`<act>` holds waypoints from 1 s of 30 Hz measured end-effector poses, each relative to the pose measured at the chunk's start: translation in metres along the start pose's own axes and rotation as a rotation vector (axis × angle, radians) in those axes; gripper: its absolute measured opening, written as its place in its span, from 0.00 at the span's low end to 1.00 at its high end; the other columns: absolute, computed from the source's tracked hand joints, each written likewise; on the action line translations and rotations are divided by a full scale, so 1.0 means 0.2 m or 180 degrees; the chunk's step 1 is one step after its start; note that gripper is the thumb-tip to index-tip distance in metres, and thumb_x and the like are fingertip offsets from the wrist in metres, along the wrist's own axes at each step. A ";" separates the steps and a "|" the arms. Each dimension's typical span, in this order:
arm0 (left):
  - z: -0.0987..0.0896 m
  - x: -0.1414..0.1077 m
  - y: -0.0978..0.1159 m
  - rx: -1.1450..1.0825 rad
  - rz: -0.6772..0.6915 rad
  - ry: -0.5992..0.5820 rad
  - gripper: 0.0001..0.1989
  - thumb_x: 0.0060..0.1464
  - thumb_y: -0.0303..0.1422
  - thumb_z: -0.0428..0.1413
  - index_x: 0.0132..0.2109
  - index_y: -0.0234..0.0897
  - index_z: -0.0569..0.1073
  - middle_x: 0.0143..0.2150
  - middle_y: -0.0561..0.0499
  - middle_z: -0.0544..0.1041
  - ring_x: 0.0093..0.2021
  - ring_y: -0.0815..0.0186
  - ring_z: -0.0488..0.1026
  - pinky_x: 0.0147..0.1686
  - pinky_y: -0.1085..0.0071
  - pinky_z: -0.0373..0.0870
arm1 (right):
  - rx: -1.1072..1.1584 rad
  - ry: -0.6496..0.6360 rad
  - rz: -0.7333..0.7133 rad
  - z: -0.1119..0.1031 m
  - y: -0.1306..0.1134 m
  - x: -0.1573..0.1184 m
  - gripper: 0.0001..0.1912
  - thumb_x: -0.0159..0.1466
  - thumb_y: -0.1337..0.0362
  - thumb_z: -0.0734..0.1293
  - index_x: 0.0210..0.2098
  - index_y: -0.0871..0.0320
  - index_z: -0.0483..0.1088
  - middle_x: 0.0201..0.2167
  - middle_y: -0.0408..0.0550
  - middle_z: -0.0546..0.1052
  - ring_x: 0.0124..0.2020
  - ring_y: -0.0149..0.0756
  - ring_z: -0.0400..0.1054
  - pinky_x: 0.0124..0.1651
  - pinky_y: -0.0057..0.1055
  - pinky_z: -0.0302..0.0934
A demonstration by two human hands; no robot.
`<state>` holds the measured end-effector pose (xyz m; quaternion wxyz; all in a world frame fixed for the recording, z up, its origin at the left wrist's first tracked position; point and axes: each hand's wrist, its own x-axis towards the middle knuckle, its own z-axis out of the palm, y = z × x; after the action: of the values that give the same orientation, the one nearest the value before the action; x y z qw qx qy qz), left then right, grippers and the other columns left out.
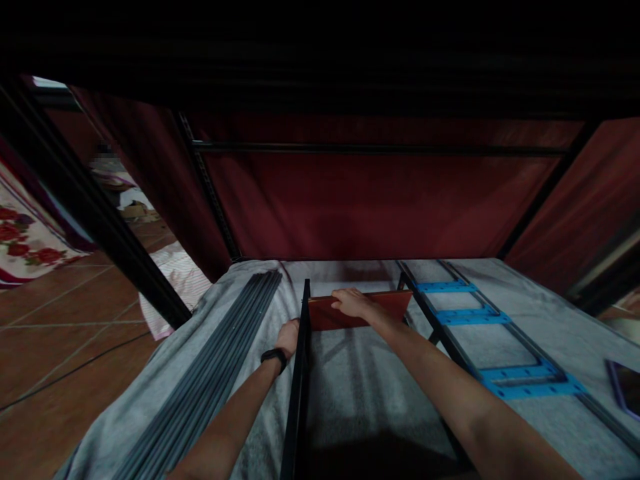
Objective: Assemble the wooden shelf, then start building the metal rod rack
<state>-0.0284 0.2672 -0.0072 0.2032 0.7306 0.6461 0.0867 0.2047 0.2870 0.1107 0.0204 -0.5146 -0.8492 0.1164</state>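
A black frame (299, 387) stands on the grey cloth, with a reddish-brown board (330, 315) set crosswise between its two long sides. My left hand (289, 337), below which a black wristband shows, is against the outer face of the frame's left side; its fingers are mostly hidden behind that side. My right hand (351, 302) rests over the board's upper edge near its left part, the fingers bent over that edge. Both hands are near the far end of the frame.
Grey tubes (220, 373) lie left of the frame. Blue brackets (530, 380) joined by dark rails lie to the right, with a phone-like object (625, 387) at the right edge. Dark posts and red curtains (370, 207) surround the cloth-covered surface.
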 end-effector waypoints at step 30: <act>0.02 -0.02 0.00 0.0079 -0.0076 0.0133 0.13 0.61 0.29 0.48 0.46 0.36 0.75 0.47 0.42 0.81 0.48 0.59 0.77 0.45 0.70 0.69 | -0.0014 0.0042 -0.0035 0.01 0.01 0.00 0.15 0.69 0.58 0.60 0.49 0.56 0.73 0.50 0.53 0.78 0.53 0.41 0.71 0.50 0.32 0.58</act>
<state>-0.0278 0.2625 -0.0095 0.1817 0.7233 0.6599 0.0916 0.2056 0.2872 0.1090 0.0256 -0.5108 -0.8521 0.1111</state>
